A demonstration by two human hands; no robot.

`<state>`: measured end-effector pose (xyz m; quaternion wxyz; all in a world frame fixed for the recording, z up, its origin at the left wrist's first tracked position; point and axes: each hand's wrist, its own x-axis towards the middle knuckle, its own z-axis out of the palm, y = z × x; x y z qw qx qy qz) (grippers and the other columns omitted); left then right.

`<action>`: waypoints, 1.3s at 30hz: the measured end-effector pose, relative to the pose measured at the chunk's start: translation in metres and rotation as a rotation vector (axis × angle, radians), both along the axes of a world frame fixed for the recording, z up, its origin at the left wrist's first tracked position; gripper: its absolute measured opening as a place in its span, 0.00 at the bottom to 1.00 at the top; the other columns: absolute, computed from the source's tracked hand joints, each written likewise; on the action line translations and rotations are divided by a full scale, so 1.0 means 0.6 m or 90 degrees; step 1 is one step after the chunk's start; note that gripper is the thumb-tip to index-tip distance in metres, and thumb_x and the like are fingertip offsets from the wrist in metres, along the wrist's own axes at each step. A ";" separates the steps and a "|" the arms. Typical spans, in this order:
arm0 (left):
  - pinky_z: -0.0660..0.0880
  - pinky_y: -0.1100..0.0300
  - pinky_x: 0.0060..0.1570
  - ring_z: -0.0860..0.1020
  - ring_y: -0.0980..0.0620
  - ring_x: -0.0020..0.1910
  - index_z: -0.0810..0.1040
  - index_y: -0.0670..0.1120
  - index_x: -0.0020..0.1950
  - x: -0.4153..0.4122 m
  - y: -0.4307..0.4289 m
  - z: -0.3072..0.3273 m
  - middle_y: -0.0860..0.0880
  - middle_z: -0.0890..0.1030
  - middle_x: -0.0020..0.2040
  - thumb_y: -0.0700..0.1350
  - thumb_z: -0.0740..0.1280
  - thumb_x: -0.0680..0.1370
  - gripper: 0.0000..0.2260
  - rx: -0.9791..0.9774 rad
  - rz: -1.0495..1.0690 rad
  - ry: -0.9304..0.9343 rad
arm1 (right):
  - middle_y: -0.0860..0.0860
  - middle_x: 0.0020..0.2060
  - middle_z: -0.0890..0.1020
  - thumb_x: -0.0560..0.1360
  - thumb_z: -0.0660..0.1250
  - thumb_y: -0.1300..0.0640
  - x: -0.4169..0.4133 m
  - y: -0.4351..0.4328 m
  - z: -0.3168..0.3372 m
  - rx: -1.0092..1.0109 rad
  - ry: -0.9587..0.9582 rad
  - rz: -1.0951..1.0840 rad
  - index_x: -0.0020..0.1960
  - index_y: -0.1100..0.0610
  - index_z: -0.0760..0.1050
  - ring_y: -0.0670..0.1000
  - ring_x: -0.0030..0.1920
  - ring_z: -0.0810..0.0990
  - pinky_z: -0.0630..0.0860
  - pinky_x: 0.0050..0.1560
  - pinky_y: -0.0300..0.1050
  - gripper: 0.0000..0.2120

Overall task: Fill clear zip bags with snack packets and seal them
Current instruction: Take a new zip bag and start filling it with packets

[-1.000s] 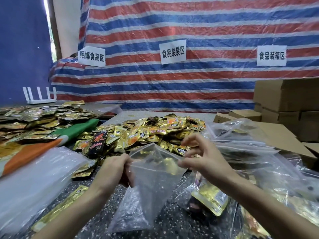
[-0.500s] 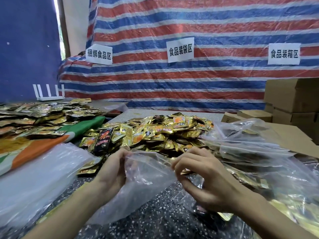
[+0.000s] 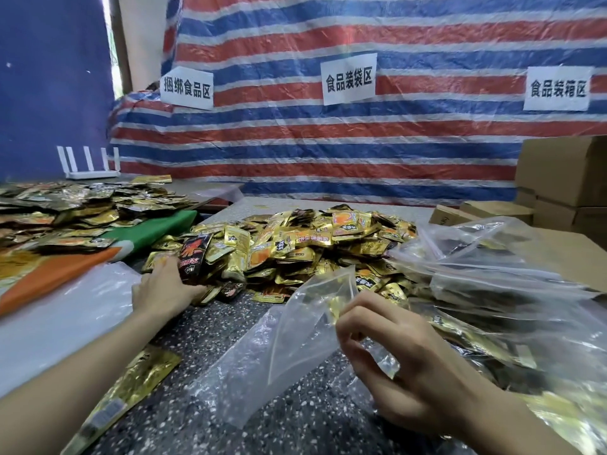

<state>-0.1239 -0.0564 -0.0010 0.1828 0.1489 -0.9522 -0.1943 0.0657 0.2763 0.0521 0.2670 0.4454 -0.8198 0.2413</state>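
A clear zip bag (image 3: 282,349) lies slanted on the speckled table, its mouth raised toward the snack pile. My right hand (image 3: 400,362) pinches the bag's right edge near the mouth. A big heap of gold and orange snack packets (image 3: 295,251) fills the middle of the table. My left hand (image 3: 164,287) reaches into the heap's left edge, fingers curled round a few packets beside a black and red packet (image 3: 193,257). The bag looks empty.
Filled clear bags (image 3: 492,280) pile up at the right. A gold packet (image 3: 131,389) lies under my left forearm. Clear plastic sheet (image 3: 65,310) and a second packet heap (image 3: 65,208) are at the left. Cardboard boxes (image 3: 565,178) stand at the back right.
My left hand let go of the bag and moved forward-left into the snack pile. My right hand alone now holds the bag, whose mouth stands open.
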 end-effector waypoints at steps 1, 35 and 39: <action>0.72 0.45 0.61 0.74 0.38 0.65 0.67 0.47 0.73 -0.004 -0.004 -0.004 0.43 0.74 0.70 0.54 0.75 0.73 0.33 0.003 0.001 -0.006 | 0.49 0.44 0.74 0.77 0.64 0.63 -0.001 0.002 0.001 -0.001 -0.001 -0.001 0.48 0.60 0.74 0.50 0.41 0.74 0.73 0.38 0.50 0.01; 0.75 0.46 0.25 0.78 0.50 0.24 0.78 0.46 0.41 0.339 0.185 0.258 0.50 0.79 0.29 0.45 0.63 0.82 0.10 0.150 -0.446 0.367 | 0.46 0.42 0.76 0.70 0.66 0.59 0.036 -0.028 0.054 -0.050 -0.055 -0.159 0.41 0.54 0.76 0.44 0.41 0.77 0.75 0.40 0.39 0.01; 0.71 0.49 0.30 0.76 0.48 0.30 0.76 0.47 0.42 0.335 0.194 0.240 0.50 0.77 0.32 0.50 0.62 0.82 0.12 0.064 -0.393 0.382 | 0.47 0.44 0.77 0.73 0.71 0.60 0.038 -0.020 0.044 -0.061 -0.084 -0.199 0.41 0.53 0.80 0.43 0.43 0.78 0.79 0.43 0.42 0.04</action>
